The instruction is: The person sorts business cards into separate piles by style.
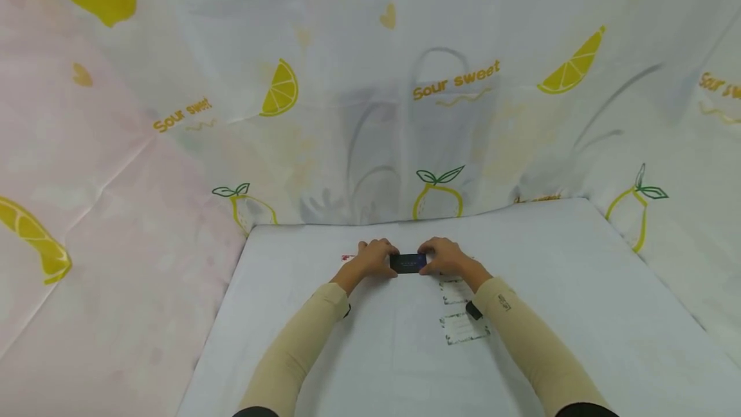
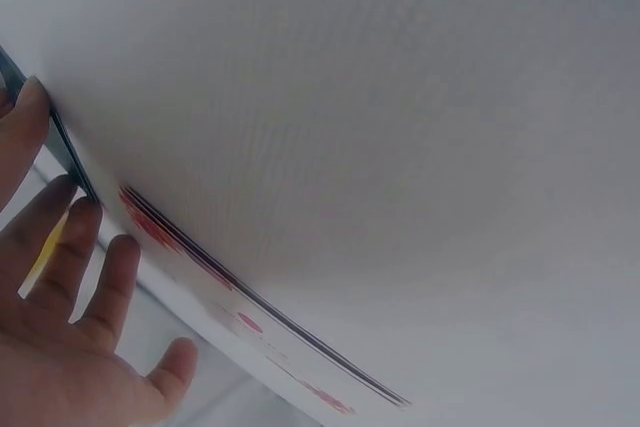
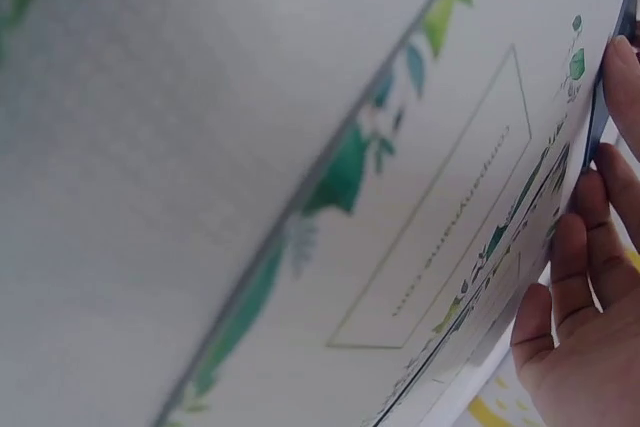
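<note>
A small dark card [image 1: 408,263] with faint light print lies level between both hands, near the far middle of the white table. My left hand [image 1: 375,258] pinches its left end between thumb and fingers, the other fingers spread. At the opposite end, my right hand [image 1: 446,257] pinches it likewise. In the left wrist view, a white card with red print [image 2: 250,322] lies below the left fingers. White cards with green leaf borders [image 3: 440,217] show near the right hand in its wrist view; that hand partly covers them in the head view.
A column of leaf-bordered cards [image 1: 465,329] runs toward me beside the right forearm. White table [image 1: 301,250] surface extends on both sides. Behind it hangs a lemon-printed curtain [image 1: 324,147], which also closes off the left and right sides.
</note>
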`<state>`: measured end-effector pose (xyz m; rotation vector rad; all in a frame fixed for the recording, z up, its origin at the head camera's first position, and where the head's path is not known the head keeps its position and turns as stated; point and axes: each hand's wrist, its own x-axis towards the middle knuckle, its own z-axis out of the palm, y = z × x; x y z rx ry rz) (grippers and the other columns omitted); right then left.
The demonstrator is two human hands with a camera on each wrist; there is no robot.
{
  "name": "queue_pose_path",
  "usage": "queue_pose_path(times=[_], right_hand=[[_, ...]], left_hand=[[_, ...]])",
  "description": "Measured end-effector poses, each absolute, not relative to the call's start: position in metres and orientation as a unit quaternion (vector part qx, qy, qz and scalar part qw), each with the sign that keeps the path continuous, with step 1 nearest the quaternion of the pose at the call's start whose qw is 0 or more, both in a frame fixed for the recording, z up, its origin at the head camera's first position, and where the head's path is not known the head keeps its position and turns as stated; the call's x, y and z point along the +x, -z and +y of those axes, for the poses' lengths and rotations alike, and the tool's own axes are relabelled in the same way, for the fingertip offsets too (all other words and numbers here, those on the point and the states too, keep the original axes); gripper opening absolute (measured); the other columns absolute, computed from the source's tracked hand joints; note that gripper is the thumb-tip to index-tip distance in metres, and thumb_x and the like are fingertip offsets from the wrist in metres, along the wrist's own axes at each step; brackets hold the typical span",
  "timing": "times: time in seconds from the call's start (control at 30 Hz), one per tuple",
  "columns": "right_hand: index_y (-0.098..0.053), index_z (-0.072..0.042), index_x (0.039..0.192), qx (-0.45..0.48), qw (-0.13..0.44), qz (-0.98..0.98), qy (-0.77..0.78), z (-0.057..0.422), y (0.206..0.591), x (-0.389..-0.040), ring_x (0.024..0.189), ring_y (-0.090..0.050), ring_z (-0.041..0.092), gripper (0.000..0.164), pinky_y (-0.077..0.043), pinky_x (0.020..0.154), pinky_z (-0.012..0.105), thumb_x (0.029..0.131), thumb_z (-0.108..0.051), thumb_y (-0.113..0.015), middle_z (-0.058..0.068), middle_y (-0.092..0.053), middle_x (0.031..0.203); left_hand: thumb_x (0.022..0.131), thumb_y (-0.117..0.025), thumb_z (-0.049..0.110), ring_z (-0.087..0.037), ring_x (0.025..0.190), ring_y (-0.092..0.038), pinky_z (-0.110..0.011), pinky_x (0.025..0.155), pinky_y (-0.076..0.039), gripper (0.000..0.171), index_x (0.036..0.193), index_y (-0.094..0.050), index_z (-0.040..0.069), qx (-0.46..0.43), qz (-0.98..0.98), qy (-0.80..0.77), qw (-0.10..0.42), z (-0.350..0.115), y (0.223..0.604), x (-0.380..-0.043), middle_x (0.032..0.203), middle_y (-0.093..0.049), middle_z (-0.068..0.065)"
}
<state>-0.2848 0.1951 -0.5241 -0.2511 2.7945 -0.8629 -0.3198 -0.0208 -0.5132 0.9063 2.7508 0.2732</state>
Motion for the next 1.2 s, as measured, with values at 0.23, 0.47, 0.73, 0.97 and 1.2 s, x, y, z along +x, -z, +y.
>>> queue_pose_path(times=[0.23,0.47,0.73,0.97,1.2], right_hand=[[-0.064,-0.018,0.112,-0.087,0.098,0.942,0.310,0.195,0.526,-0.283,0.116,-0.051,0.025,0.051,-0.032,0.102,0.047,0.066,-0.033,-0.082,0.002,-0.061,0.118],[-0.064,-0.016,0.113,-0.090,0.108,0.939,0.313,0.196,0.525,-0.278,0.114,-0.051,0.025,0.052,-0.034,0.100,0.046,0.066,-0.032,-0.082,0.003,-0.061,0.118],[-0.064,-0.016,0.112,-0.094,0.102,0.943,0.304,0.196,0.521,-0.282,0.114,-0.052,0.024,0.052,-0.033,0.101,0.047,0.067,-0.032,-0.081,0.002,-0.062,0.116],[-0.065,-0.018,0.111,-0.097,0.088,0.949,0.287,0.195,0.522,-0.282,0.112,-0.053,0.023,0.050,-0.029,0.101,0.053,0.067,-0.034,-0.081,0.000,-0.063,0.114],[-0.065,-0.015,0.111,-0.115,0.082,0.954,0.263,0.195,0.519,-0.282,0.112,-0.053,0.026,0.050,-0.029,0.099,0.056,0.068,-0.034,-0.080,0.002,-0.064,0.113]], left_hand=[[0.070,-0.078,0.037,-0.020,0.106,-0.054,-0.045,0.086,-0.031,0.051,0.117,-0.064,0.021,0.307,0.940,-0.097,0.112,-0.022,0.512,-0.316,0.116,-0.060,0.000],[0.071,-0.077,0.039,-0.019,0.107,-0.053,-0.046,0.089,-0.029,0.051,0.117,-0.063,0.021,0.309,0.939,-0.091,0.124,-0.022,0.517,-0.315,0.116,-0.059,0.001],[0.071,-0.077,0.039,-0.020,0.107,-0.053,-0.047,0.090,-0.030,0.051,0.117,-0.064,0.021,0.317,0.939,-0.077,0.112,-0.021,0.510,-0.316,0.116,-0.059,0.001],[0.072,-0.077,0.037,-0.020,0.107,-0.053,-0.047,0.091,-0.030,0.050,0.117,-0.063,0.019,0.311,0.941,-0.073,0.116,-0.018,0.506,-0.314,0.116,-0.059,-0.001],[0.072,-0.076,0.039,-0.020,0.110,-0.052,-0.049,0.092,-0.030,0.051,0.118,-0.062,0.021,0.313,0.940,-0.068,0.117,-0.019,0.510,-0.318,0.119,-0.058,0.000]])
